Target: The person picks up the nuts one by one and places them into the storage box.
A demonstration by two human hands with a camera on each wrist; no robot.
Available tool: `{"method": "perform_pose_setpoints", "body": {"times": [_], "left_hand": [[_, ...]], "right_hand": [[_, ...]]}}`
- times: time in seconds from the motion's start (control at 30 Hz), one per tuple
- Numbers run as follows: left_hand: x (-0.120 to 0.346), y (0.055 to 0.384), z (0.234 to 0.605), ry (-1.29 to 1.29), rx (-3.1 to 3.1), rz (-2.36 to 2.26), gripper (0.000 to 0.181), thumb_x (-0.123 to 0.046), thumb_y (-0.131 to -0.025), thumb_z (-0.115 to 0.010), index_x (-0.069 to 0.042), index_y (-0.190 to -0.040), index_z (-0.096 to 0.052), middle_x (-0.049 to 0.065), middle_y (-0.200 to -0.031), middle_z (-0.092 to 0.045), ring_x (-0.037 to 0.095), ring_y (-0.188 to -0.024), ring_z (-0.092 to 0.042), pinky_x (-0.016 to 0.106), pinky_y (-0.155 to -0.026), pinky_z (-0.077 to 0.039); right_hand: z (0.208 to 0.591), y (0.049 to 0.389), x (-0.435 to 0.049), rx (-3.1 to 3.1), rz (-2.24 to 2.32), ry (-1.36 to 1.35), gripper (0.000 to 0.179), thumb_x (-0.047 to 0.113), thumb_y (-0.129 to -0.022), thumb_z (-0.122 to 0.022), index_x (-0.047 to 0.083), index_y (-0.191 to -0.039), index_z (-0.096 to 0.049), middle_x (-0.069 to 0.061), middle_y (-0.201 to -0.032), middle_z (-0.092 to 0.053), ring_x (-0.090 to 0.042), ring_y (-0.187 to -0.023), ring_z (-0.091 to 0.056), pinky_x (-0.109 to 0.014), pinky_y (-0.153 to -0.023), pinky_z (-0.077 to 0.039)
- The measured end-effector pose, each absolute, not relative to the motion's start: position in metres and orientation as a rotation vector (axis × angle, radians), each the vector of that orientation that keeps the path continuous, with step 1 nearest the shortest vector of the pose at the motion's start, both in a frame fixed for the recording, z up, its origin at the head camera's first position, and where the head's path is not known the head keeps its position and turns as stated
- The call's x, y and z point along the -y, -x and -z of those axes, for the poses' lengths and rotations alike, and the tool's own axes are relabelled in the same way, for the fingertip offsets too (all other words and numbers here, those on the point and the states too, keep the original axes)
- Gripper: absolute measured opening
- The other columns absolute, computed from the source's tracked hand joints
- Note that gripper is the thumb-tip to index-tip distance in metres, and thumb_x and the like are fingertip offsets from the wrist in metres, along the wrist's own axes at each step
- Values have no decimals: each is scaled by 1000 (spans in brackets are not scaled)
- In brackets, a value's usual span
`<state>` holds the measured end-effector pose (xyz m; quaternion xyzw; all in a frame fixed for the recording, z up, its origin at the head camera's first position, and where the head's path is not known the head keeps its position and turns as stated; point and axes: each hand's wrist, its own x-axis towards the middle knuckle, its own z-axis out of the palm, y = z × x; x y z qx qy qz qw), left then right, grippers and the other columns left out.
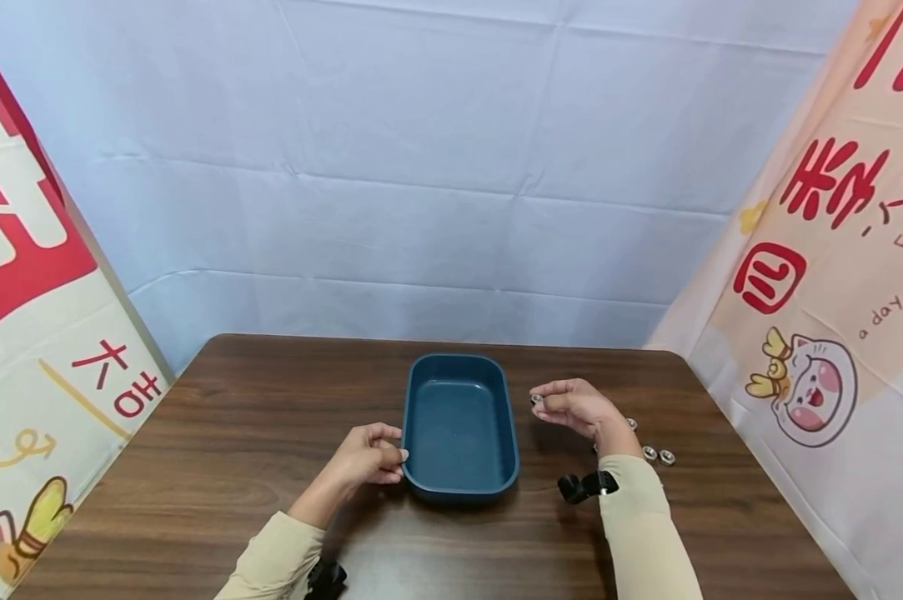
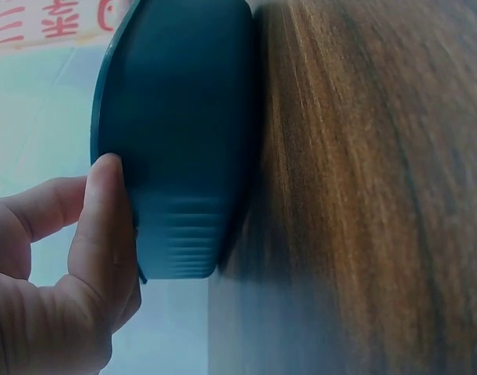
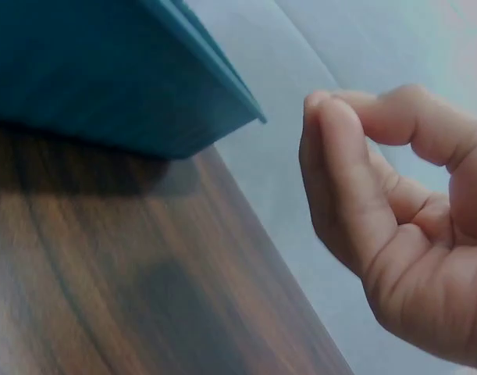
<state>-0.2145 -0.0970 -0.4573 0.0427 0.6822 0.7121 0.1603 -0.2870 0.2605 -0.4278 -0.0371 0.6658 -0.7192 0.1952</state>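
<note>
A dark blue rectangular plastic tub [image 1: 462, 492] stands on the wooden table. At its left rim is my left hand [image 1: 368, 457], which pinches the edge with the thumb and fingers; the left wrist view shows the thumb [image 2: 105, 176] against the rim. To the right of the tub, apart from it and above the table, my right hand [image 1: 577, 406] pinches a small shiny metal nut [image 1: 537, 400] between thumb and fingertips. In the right wrist view the fingers hide the nut. No nuts show inside the tub.
Several more metal nuts [image 1: 667, 457] lie on the table [image 1: 721, 525] beside my right wrist, some partly hidden by it. A pale cloth [image 1: 421, 208] hangs behind the table's far edge, with printed banners [image 1: 834, 250] at both sides.
</note>
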Motion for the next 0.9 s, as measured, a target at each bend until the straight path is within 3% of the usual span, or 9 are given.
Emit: {"method": "perform_pose_setpoints", "body": {"times": [0.23,0.47,0.9], "left_hand": [[97,215,457,-125,-1957,-2031,42,3,-82,-62,15,-119,-44,14,-77,-59,16,-59,-59,29,-55,-55],[96,215,455,-130,-1963,-2030,43,3,-82,-62,15,-119,-45,15,-78,-59,16,-59,-60,28,-55,-54],[94,214,457,-138,-1953,-2018,44,3,-82,-62,16,-119,-44,13,-75,-58,16,-59,-60,26,-55,-54]], "right_hand": [[424,292,-247,-1839,2035,171,23,-13,-86,-53,-10,-107,-58,-17,-96,-61,-23,-82,-65,-35,-78,-53],[422,301,-232,-1858,2011,171,26,-11,-85,-56,-17,-109,-54,-16,-86,-65,-21,-75,-66,-38,-78,-53],[420,315,-211,-1797,1995,172,19,-14,-85,-53,-11,-103,-56,-14,-83,-64,-20,-76,-66,-31,-74,-54]]}}
